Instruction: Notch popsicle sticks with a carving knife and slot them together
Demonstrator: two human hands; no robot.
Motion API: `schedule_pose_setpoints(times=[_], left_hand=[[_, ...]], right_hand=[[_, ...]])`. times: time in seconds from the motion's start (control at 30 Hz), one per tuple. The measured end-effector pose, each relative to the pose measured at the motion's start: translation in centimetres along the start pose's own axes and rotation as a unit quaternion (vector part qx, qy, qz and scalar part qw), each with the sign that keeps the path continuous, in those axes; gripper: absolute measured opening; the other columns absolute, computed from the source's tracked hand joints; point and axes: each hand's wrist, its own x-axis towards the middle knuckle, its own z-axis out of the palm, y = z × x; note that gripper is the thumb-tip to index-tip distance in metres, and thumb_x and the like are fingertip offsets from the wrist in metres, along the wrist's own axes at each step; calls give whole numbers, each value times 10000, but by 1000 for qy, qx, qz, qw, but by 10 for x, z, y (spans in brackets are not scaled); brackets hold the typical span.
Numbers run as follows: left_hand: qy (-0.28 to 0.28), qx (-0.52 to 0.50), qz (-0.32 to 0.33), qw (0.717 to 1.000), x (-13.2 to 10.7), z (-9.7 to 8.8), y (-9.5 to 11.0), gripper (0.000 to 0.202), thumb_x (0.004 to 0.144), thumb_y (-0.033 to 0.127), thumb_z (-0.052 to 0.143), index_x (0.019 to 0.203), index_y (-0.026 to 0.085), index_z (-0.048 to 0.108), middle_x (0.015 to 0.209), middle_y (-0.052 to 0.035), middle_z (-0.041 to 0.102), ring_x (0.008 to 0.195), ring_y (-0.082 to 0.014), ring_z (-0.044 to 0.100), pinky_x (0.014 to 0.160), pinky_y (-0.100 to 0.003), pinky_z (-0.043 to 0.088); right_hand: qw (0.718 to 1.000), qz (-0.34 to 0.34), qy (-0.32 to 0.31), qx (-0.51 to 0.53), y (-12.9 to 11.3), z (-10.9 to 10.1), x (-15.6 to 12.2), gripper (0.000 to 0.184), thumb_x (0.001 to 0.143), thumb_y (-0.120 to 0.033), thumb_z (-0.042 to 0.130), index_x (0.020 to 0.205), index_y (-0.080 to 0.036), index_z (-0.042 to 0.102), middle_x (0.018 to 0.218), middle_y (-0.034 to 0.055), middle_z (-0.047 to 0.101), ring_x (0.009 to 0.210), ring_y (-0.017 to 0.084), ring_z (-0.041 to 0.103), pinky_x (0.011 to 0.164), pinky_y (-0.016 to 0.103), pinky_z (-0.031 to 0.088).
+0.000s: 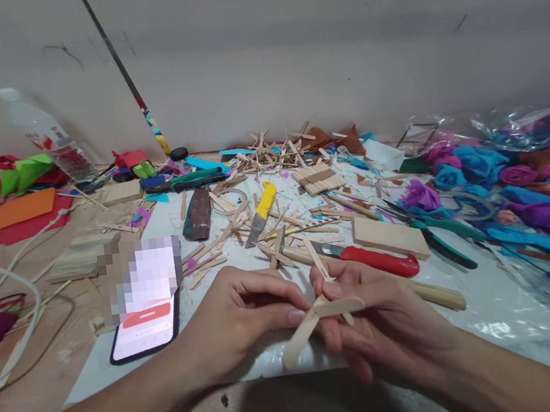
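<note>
My left hand (241, 317) and my right hand (380, 327) meet low in the middle of the view, both pinched on a small cross of wooden ice-cream sticks (319, 317). The left thumb and forefinger press the crossing point from the left. The right fingers wrap it from the right, with one thin stick poking up past them. Both hands hover just above the white work sheet (489, 313).
A phone (146, 302) lies left of my hands. Behind them sit a red-handled knife (374, 260), a yellow utility knife (261, 211), green pliers (439, 232), a wood block (390, 237) and scattered sticks (273, 153). Paper flowers (503, 184) fill the right, a bottle (48, 137) and coloured paper the left.
</note>
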Motion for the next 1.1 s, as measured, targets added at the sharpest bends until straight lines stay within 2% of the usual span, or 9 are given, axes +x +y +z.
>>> schedule_pose_setpoints(times=[0.23,0.37,0.47,0.57,0.67,0.77,0.87,0.97,1.1], left_hand=[[15,-27,-25,999,-1,7,-7,116,711,236,933,712,174,834,709,-45,779,654,-161,682,681,-275,526],[42,-8,-25,999,0,9,-5,234,689,272,984,703,168,775,680,-22,746,630,-147,659,634,-248,508],[68,11,-14,998,0,10,-4,293,663,285,1011,697,170,743,699,-12,737,651,-148,667,655,-246,531],[80,30,-5,996,1,11,-4,256,697,283,990,722,174,759,713,-17,745,678,-164,687,678,-256,552],[85,49,3,995,0,10,-7,154,755,250,941,766,176,807,730,-31,762,693,-177,696,675,-260,550],[81,63,16,995,-3,10,-9,51,822,219,878,865,192,876,804,-50,797,747,-193,715,702,-268,552],[58,72,38,995,-7,11,-10,121,871,198,825,937,240,918,872,-47,816,812,-186,727,748,-254,545],[34,68,47,996,-7,10,-10,163,861,166,826,923,281,924,887,-30,820,830,-163,731,756,-222,535],[23,49,33,998,-4,7,-10,136,818,168,872,898,267,921,889,-38,835,827,-168,755,750,-220,554]], right_hand=[[1000,-16,-3,6,1,3,0,259,875,-333,879,897,-195,661,688,74,822,412,100,599,496,230,616],[1000,-18,-12,1,3,0,3,251,877,-312,872,862,-182,659,669,67,807,375,74,529,460,220,600],[1000,-14,-11,-4,8,-4,5,222,943,-344,819,897,-177,680,625,36,778,347,56,446,414,195,567],[1000,-3,-12,-14,8,-7,4,273,1012,-420,748,929,-163,710,584,41,759,335,59,419,385,174,535],[1000,5,-10,-26,4,-8,1,214,1022,-348,745,929,-156,730,600,39,768,351,48,413,400,142,516],[999,5,-15,-31,-1,-9,-3,156,1015,-304,753,942,-166,743,593,26,764,351,46,409,383,118,468],[999,8,-25,-34,-3,-11,-3,164,988,-311,784,923,-166,743,605,39,772,355,56,459,372,120,462],[999,9,-33,-39,-1,-11,-2,196,954,-331,818,893,-163,737,591,45,769,336,62,459,366,148,504],[999,0,-22,-42,2,-9,1,215,963,-350,815,902,-163,729,592,46,779,314,46,441,378,150,533]])
